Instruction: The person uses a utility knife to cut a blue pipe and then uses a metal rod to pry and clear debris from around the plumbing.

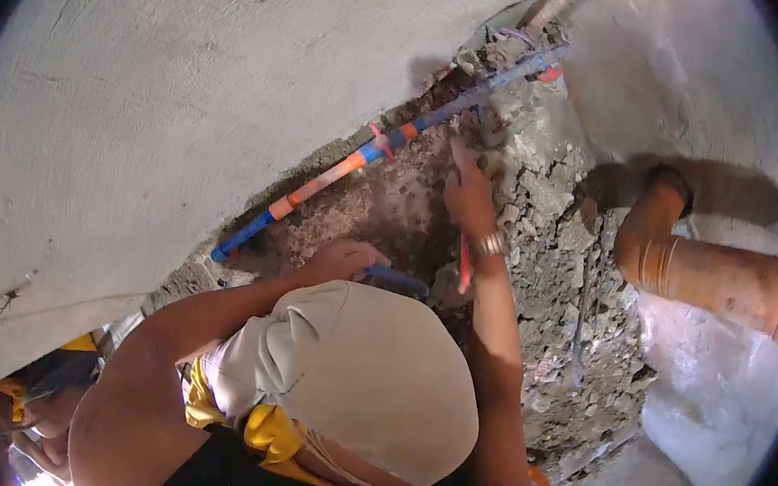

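Neither of my own hands shows in the head view. A co-worker with a cloth-covered head (368, 371) fills the lower middle and reaches both arms up to a broken channel in the wall (392, 206). The co-worker's one hand (341, 259) grips a blue-handled tool (397, 282) at the channel's lower part. The other hand (469, 194), with a wristband (491, 244), presses on the rubble just below a blue and orange pipe (349, 165) that runs diagonally through the channel. A thin red item (466, 264) hangs by that wrist.
Smooth grey plaster wall (160, 112) covers the upper left. Rough broken masonry (569, 296) lies right of the channel. A thick orange drain pipe with an elbow (710, 276) sticks out at the right. Yellow fabric and a dim shape (33, 397) sit at the bottom left.
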Available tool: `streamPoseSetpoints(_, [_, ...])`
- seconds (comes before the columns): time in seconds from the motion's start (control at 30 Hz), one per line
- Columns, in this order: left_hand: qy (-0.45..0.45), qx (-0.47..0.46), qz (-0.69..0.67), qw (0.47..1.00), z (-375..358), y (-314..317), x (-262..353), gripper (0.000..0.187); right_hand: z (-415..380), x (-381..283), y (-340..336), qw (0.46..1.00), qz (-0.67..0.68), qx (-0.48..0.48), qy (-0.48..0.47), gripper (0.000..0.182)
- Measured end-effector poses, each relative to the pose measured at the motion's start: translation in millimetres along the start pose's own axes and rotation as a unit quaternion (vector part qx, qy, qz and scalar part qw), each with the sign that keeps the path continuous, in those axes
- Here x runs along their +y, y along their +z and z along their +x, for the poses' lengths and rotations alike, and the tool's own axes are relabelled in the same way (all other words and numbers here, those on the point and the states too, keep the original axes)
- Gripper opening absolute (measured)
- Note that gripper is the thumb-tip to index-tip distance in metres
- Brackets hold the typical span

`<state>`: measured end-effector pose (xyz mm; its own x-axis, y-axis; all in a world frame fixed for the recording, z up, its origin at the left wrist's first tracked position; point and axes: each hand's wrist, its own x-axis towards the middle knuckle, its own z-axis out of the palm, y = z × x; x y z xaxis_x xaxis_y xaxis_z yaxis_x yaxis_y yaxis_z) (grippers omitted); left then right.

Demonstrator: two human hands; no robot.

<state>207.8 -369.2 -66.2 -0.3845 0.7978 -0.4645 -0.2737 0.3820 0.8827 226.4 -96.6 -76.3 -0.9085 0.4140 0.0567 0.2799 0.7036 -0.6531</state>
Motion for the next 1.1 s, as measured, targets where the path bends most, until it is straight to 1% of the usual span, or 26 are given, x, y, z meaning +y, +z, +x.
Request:
streamPoseSetpoints(0.07, [-0.037,-0.004,-0.017,0.999,4,3,-4,0.030,-16,-16,-23,0.996,0.022,-0.086,0.015,0.058])
streamPoseSetpoints(0.1, [-0.059,-0.012,-0.020,0.998,5,4,-3,0.030,-23,-18,-29,0.997,0.028,-0.076,0.013,0.057])
streamPoseSetpoints(0.17, [-0.043,-0.003,-0.019,0.999,7,5,-4,0.028,-25,-11,-29,0.997,0.030,-0.071,0.016,0.055])
streamPoseSetpoints(0.23, [-0.031,0.005,-0.014,0.999,8,7,-2,0.026,-11,2,-15,0.996,0.058,0.040,-0.052,0.054])
streamPoseSetpoints(0.3, [-0.081,0.012,-0.043,0.996,7,8,0,0.026,7,5,-5,0.998,0.034,0.046,-0.030,0.053])
streamPoseSetpoints(0.37, [-0.054,0.011,-0.029,0.998,9,8,-4,0.026,33,9,0,0.998,0.006,0.055,-0.015,0.053])
streamPoseSetpoints(0.4, [-0.029,0.016,-0.018,0.999,10,8,-7,0.026,46,11,2,0.995,0.067,-0.023,0.065,0.052])
streamPoseSetpoints(0.43, [-0.027,0.017,-0.019,0.999,11,8,-13,0.026,52,12,4,0.976,0.128,-0.102,0.142,0.052])
streamPoseSetpoints(0.47, [-0.010,0.022,0.004,1.000,12,7,-18,0.027,50,15,3,0.976,0.128,-0.102,0.141,0.052])
streamPoseSetpoints(0.53, [0.011,0.031,0.029,0.999,12,3,-18,0.027,43,17,-13,0.977,0.076,-0.179,0.088,0.053])
streamPoseSetpoints(0.57, [0.025,0.034,0.027,0.999,11,3,-15,0.026,35,17,-21,0.978,0.074,-0.179,0.082,0.053])
streamPoseSetpoints(0.63, [0.035,0.032,0.022,0.999,9,4,-9,0.026,-1,16,-37,0.993,0.010,-0.082,-0.089,0.054])
streamPoseSetpoints(0.67, [0.005,0.033,0.029,0.999,9,4,-4,0.027,-16,10,-50,0.993,0.007,-0.080,-0.081,0.054])
streamPoseSetpoints(0.7, [-0.024,0.031,0.037,0.999,9,5,-1,0.029,-27,-3,-70,0.989,-0.010,-0.133,-0.057,0.056])
streamPoseSetpoints(0.73, [-0.023,0.019,0.040,0.999,9,6,1,0.029,-36,-16,-89,0.982,-0.025,-0.183,-0.034,0.059])
streamPoseSetpoints(0.77, [-0.077,0.024,0.016,0.997,8,6,3,0.025,-43,-28,-108,0.984,-0.026,-0.175,-0.024,0.059])
streamPoseSetpoints(0.8, [-0.131,0.026,0.000,0.991,7,4,6,0.022,-50,-38,-125,0.968,-0.046,-0.244,0.045,0.064])
streamPoseSetpoints(0.83, [0.102,0.004,0.171,0.980,4,6,9,0.023,-62,-41,-137,0.943,-0.058,-0.303,0.127,0.070])
streamPoseSetpoints(0.87, [0.324,0.067,0.339,0.881,4,7,13,0.025,-80,-27,-138,0.947,-0.052,-0.268,0.167,0.070])
streamPoseSetpoints(0.9, [0.316,0.043,0.315,0.894,8,7,12,0.027,-106,-5,-135,0.963,-0.057,-0.246,0.089,0.075])
streamPoseSetpoints(0.93, [0.242,-0.001,0.237,0.941,11,6,9,0.028,-135,10,-144,0.974,-0.079,-0.211,0.031,0.080])
streamPoseSetpoints(0.97, [0.103,-0.042,0.076,0.991,18,7,3,0.029,-141,2,-156,0.945,-0.117,-0.276,0.132,0.081])
streamPoseSetpoints(1.0, [0.000,-0.062,-0.054,0.997,28,5,-2,0.030,-173,26,-139,0.974,-0.105,-0.180,0.092,0.065])
streamPoseSetpoints(1.03, [-0.048,-0.087,-0.109,0.989,40,6,-3,0.032,-186,15,-144,0.974,-0.063,-0.141,0.166,0.050])
streamPoseSetpoints(1.07, [-0.074,-0.115,-0.126,0.983,50,9,-2,0.034,-208,31,-122,0.982,-0.053,-0.097,0.151,0.037])
streamPoseSetpoints(1.1, [-0.087,-0.161,-0.087,0.979,62,31,16,0.036,-215,39,-104,0.958,-0.093,-0.198,0.187,0.064])
